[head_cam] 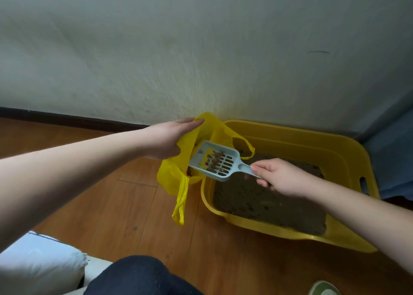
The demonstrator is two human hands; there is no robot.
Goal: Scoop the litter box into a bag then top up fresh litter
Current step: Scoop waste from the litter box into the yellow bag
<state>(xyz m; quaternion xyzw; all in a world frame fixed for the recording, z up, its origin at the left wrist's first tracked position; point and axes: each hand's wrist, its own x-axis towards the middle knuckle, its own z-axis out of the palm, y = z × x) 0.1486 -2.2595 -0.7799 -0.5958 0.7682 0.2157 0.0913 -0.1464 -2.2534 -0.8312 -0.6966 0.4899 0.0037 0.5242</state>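
My left hand [166, 138] holds the yellow plastic bag [192, 151] at its rim, fingers extended along the plastic; the thumb is hidden behind the bag, so the exact grip cannot be confirmed. The bag's interior is largely concealed. My right hand [278, 176] is clamped on the handle of the pale blue slotted litter scoop [215, 160] — most of the handle is covered by my fingers. The scoop's long axis runs from my right hand up and left, blade end over the bag's mouth, brown clumps [215, 158] on its slots. The bag sits on the wooden floor [125, 196] against the left edge of the yellow litter box [312, 145], whose near right corner my forearm cuts off.
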